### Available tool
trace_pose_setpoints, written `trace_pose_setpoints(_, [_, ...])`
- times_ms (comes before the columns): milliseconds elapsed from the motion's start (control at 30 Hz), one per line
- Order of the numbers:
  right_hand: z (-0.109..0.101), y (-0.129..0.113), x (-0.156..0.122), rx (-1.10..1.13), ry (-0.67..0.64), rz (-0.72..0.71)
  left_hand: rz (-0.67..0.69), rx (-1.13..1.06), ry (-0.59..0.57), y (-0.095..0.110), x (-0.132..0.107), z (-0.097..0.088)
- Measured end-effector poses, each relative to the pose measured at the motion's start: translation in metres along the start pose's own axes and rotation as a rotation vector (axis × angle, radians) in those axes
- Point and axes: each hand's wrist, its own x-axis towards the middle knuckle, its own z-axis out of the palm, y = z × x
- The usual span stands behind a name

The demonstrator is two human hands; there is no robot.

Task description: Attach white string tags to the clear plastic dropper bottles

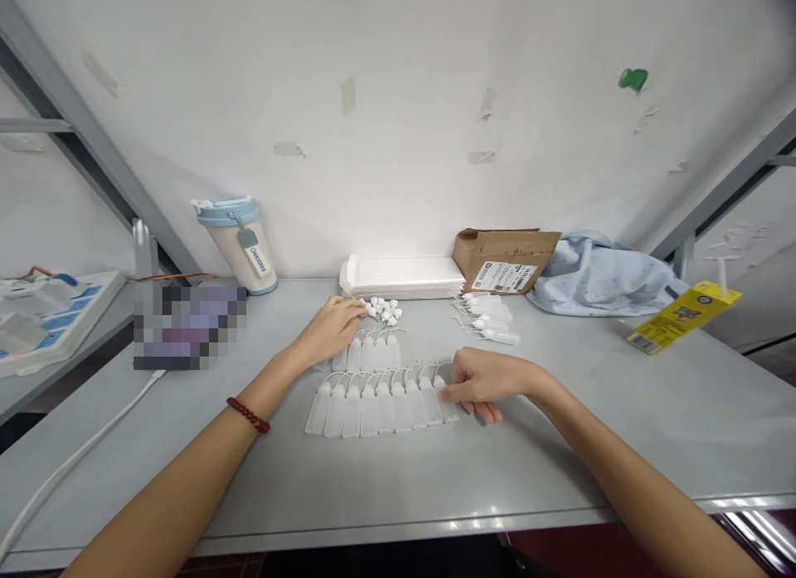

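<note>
Several small translucent squeeze bottles lie side by side in a front row on the grey table, with a shorter row behind them. My right hand rests at the right end of the front row, fingers curled on the last bottle. My left hand, with a red bead bracelet on its wrist, reaches past the back row, fingertips pinched at a small pile of white caps. Whether it holds a cap is hidden.
More capped bottles lie at the back right beside an open cardboard box. White trays are stacked against the wall. A blue-lidded cup, a pale cloth, a yellow packet and a white cable are also around.
</note>
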Motion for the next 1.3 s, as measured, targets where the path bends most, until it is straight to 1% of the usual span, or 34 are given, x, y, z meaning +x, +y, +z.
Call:
trace_pose_setpoints(233, [0.0,0.002,0.001,0.005,0.003,0.022,0.027,0.037,0.024,0.001,0.001,0.002])
trace_pose_setpoints(433, [0.0,0.003,0.002,0.006,-0.009,0.029,-0.014,0.049,0.018,0.003,0.002,0.002])
trace_pose_setpoints(600, [-0.002,0.004,0.0,0.01,0.063,-0.021,-0.04,0.003,0.019,0.005,0.002,0.002])
trace_pose_setpoints(667, [-0.003,0.005,0.0,0.037,0.113,-0.047,-0.065,-0.065,0.04,0.007,0.002,0.0])
trace_pose_setpoints(733, [-0.003,0.004,0.0,0.066,0.195,-0.084,-0.111,-0.195,0.067,0.012,0.001,-0.005])
trace_pose_setpoints(800, [-0.002,0.001,0.002,0.075,0.326,-0.135,-0.201,-0.391,0.095,0.019,0.0,-0.012])
trace_pose_setpoints(867, [0.001,-0.003,0.004,0.076,0.463,-0.193,-0.32,-0.609,0.13,0.028,-0.002,-0.017])
trace_pose_setpoints(933, [0.004,-0.007,0.006,0.075,0.561,-0.245,-0.39,-0.81,0.159,0.036,-0.005,-0.021])
trace_pose_setpoints(1000, [0.008,-0.009,0.008,0.057,0.634,-0.29,-0.405,-0.977,0.152,0.044,-0.007,-0.022])
trace_pose_setpoints(1067, [0.011,-0.01,0.011,0.023,0.706,-0.335,-0.397,-1.096,0.106,0.052,-0.01,-0.023])
trace_pose_setpoints(1167, [0.014,-0.009,0.015,-0.026,0.82,-0.385,-0.35,-1.165,0.005,0.065,-0.014,-0.023])
trace_pose_setpoints(1233, [0.016,-0.007,0.018,-0.077,0.877,-0.389,-0.305,-1.127,-0.054,0.075,-0.017,-0.023])
trace_pose_setpoints(1300, [0.019,-0.006,0.02,-0.146,0.908,-0.383,-0.266,-1.032,-0.074,0.085,-0.022,-0.022])
